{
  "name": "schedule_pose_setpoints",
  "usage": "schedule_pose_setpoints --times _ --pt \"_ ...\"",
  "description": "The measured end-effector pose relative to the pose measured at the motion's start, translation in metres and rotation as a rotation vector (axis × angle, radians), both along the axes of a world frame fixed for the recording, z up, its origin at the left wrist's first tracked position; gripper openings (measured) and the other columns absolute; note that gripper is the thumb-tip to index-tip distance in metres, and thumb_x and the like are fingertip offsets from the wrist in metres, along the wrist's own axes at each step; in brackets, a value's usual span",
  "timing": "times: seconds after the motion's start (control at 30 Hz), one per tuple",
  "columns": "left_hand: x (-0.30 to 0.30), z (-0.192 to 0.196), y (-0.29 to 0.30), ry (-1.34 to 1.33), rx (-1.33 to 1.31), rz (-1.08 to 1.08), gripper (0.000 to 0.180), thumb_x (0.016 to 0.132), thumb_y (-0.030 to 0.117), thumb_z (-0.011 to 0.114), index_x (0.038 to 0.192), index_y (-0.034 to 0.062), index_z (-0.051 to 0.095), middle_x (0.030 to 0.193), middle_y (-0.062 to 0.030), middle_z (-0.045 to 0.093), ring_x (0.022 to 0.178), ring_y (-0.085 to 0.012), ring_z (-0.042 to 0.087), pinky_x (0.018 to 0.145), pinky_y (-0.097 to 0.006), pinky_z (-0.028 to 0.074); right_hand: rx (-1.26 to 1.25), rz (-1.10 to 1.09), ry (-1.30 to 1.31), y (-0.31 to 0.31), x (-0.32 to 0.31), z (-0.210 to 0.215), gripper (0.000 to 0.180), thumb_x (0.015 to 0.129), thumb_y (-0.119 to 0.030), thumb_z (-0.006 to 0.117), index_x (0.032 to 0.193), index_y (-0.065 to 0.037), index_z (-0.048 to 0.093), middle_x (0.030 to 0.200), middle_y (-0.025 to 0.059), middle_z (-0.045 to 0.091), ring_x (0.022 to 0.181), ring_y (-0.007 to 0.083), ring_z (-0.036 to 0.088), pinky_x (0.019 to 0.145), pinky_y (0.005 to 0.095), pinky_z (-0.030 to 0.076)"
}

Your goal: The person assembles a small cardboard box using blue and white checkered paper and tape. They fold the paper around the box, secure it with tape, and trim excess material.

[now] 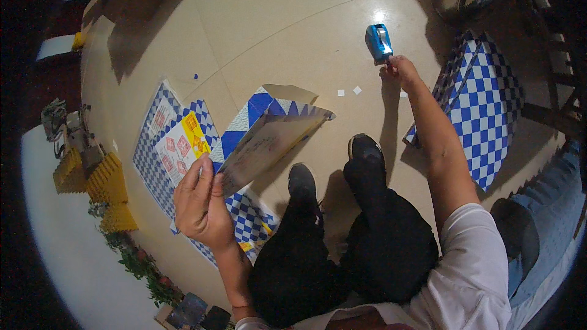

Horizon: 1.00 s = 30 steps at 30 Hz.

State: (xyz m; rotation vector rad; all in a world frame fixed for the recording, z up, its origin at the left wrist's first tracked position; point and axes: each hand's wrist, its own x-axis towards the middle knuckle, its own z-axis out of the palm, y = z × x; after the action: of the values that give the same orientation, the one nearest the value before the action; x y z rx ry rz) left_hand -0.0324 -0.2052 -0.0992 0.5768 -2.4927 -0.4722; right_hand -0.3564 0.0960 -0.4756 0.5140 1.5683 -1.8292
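Looking down at your lap here, so you're sitting with both black shoes (333, 174) planted on the tan tiled floor (275, 24). Your left hand (199, 205) has a snug grip on a folded cardboard sheet (269, 140), thumb on the near face and fingers curled behind it, pinching the lower left corner. That sheet sticks out up and to the right from the grip, tilted, with its plain pale inner side facing you and the blue-and-white checked outer side showing along the top edge. It's lifted clear of the floor, right above your left knee area.

Your right hand (400, 72) is stretched well out ahead of you, arm almost straight, and its grip is closed on the near end of a blue tape dispenser (379, 41). The dispenser sits just beyond your fingertips, resting on or just over the floor, can't tell which.

Under the held sheet, another flat checked sheet with a yellow and white label (180, 143) lies on the floor to your left. A stack of the same checked boxes (483, 104) sits to the right of your right arm, near but not touching it. A few small white paper scraps (350, 91) lie on the floor between the sheet and the dispenser.
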Motion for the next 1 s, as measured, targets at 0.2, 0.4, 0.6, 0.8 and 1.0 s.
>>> schedule_pose_setpoints --times 0.2,0.4,0.6,0.8,1.0 --pt "-0.002 -0.001 -0.001 0.000 -0.033 -0.017 0.031 0.076 -0.004 0.078 0.106 0.0022 0.078 0.106 -0.0144 0.075 0.096 -0.0244 0.069 0.089 -0.033 0.050 0.633 0.186 0.372 0.003 -0.011 -0.025 0.020 0.095 -0.023 0.061 0.100 -0.004 0.060 0.086 0.0102 0.067 0.079 0.0234 0.065 0.073 0.0381 0.055" --pt "-0.004 0.002 -0.001 0.050 -0.016 -0.026 0.032 0.073 -0.002 0.080 0.104 0.0056 0.079 0.103 -0.0128 0.075 0.091 -0.0252 0.070 0.085 -0.033 0.050 1.088 0.500 0.551 0.002 0.016 -0.011 0.023 0.089 -0.025 0.069 0.097 -0.004 0.064 0.096 0.0140 0.070 0.085 0.0267 0.067 0.078 0.0429 0.052" --pt "0.002 0.004 0.000 0.033 -0.059 -0.061 0.031 0.074 -0.004 0.077 0.104 0.0032 0.078 0.107 -0.0142 0.075 0.096 -0.0267 0.070 0.088 -0.033 0.051 -0.083 0.394 0.472 -0.061 0.102 0.150 0.009 0.097 -0.017 0.065 0.099 -0.009 0.061 0.083 -0.0035 0.061 0.064 0.0038 0.044 0.055 0.0204 0.035" --pt "0.002 -0.003 0.000 0.138 -0.083 -0.090 0.034 0.073 0.000 0.079 0.104 0.0115 0.079 0.105 -0.0095 0.074 0.089 -0.0248 0.069 0.080 -0.034 0.050 -0.354 0.492 0.698 -0.128 0.174 0.352 0.012 0.096 -0.010 0.066 0.102 -0.004 0.058 0.087 -0.0034 0.057 0.078 0.0045 0.052 0.068 0.0214 0.043" --pt "0.006 -0.005 0.007 0.170 -0.057 -0.092 0.035 0.073 0.001 0.072 0.104 0.0154 0.080 0.106 -0.0073 0.073 0.090 -0.0249 0.069 0.078 -0.037 0.049 -0.190 0.497 0.814 -0.162 0.200 0.377 0.013 0.096 -0.011 0.068 0.098 -0.002 0.060 0.084 -0.0003 0.060 0.077 0.0062 0.055 0.070 0.0223 0.046"
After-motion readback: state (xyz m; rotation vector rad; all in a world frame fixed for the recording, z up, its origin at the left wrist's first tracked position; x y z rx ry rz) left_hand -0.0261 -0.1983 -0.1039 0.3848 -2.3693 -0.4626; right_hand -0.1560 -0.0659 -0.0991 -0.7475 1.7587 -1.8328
